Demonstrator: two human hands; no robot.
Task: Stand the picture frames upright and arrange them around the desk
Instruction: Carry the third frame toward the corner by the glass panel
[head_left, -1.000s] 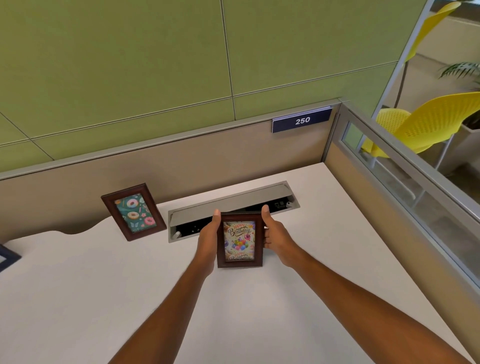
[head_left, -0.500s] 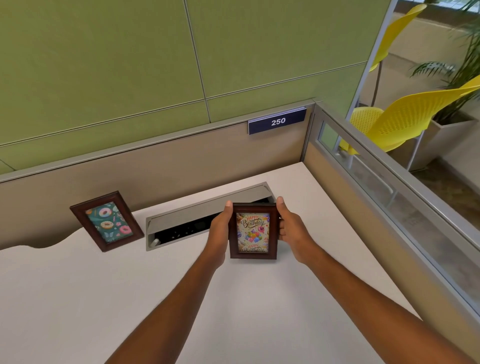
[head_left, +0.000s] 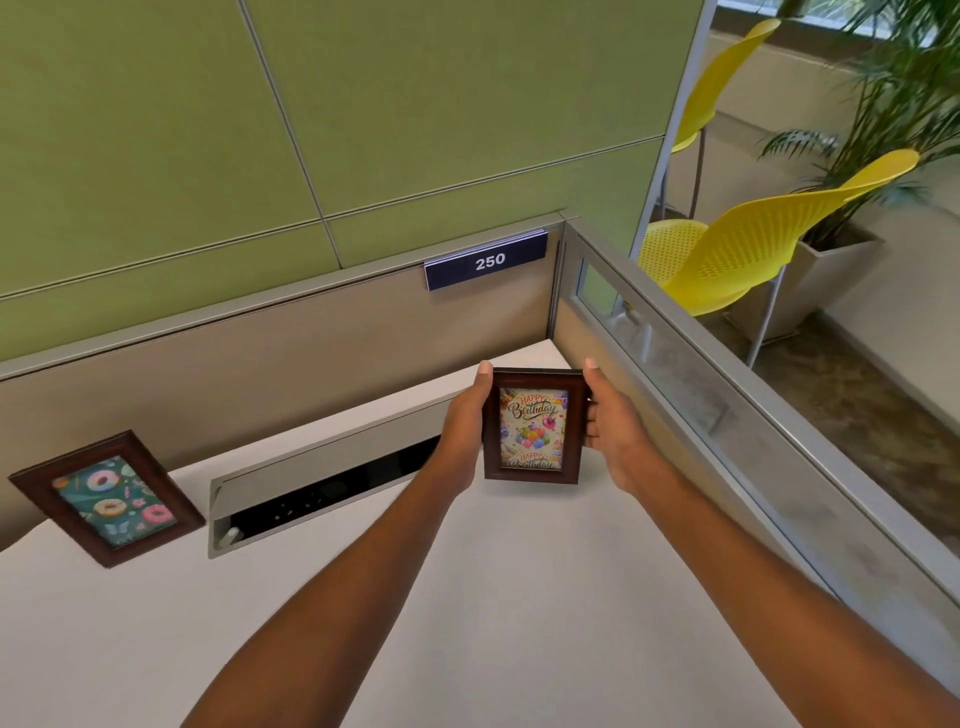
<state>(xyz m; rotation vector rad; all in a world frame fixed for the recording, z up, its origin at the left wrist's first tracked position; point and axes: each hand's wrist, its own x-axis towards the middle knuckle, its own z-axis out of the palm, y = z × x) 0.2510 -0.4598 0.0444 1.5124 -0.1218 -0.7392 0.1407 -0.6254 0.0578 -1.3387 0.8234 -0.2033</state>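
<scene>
A dark wooden birthday frame (head_left: 532, 427) with a "Happy Birthday" balloon picture stands upright near the desk's back right corner. My left hand (head_left: 464, 422) grips its left side and my right hand (head_left: 607, 422) grips its right side, thumbs on the top corners. Whether its bottom edge touches the white desk (head_left: 519, 597) I cannot tell. A second dark donut frame (head_left: 108, 499) stands upright at the back left, leaning toward the beige partition.
An open grey cable tray (head_left: 332, 475) runs along the back of the desk between the two frames. A glass-topped partition (head_left: 727, 410) bounds the right side. A "250" sign (head_left: 487, 261) hangs on the back partition. Yellow chairs (head_left: 753, 244) and a plant stand beyond.
Both hands have carried the birthday frame to the right and farther back, toward the desk's back right corner. The view has turned right, so the donut frame sits nearer the left edge.
</scene>
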